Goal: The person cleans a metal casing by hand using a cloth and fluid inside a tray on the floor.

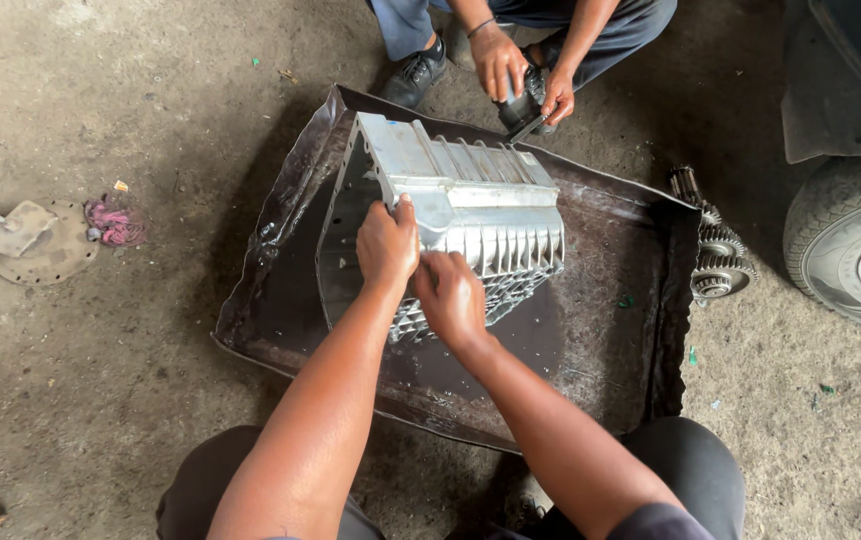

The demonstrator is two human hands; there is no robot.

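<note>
A ribbed silver metal casing [471,205] stands tilted on its edge inside a dark, oily sheet-metal tray [611,330] on the ground. My left hand [387,245] grips the casing's near upper edge, fingers curled over it. My right hand [451,297] presses against the finned lower side just beside the left one. Both forearms reach in from the bottom of the head view.
Another person crouches at the tray's far side, hands [521,75] around a dark part. A gear shaft [713,245] lies right of the tray, near a vehicle tyre [851,240]. A round metal plate with a pink rag [116,222] lies on the left.
</note>
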